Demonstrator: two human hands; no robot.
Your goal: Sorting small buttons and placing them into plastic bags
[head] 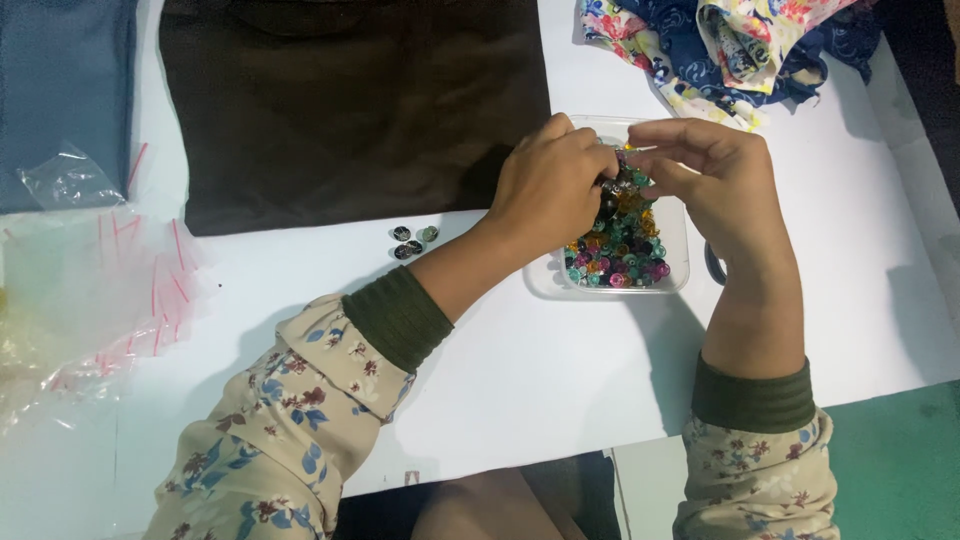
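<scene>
A clear plastic tub (672, 232) on the white table holds many small colourful buttons (618, 250). Both my hands are above it, fingertips meeting over the pile. My left hand (548, 188) and my right hand (712, 178) pinch a small cluster of buttons (624, 178) between them. Which hand carries the cluster I cannot tell. Three dark buttons (412, 241) lie loose on the table, left of the tub. My sleeves are floral with green cuffs.
A dark brown cloth (350, 100) lies at the back. Blue fabric (65, 90) is at the far left, floral fabric (730, 45) at the back right. Several clear bags with red strips (90, 290) are heaped at the left. The table's front edge (800, 405) is near my arms.
</scene>
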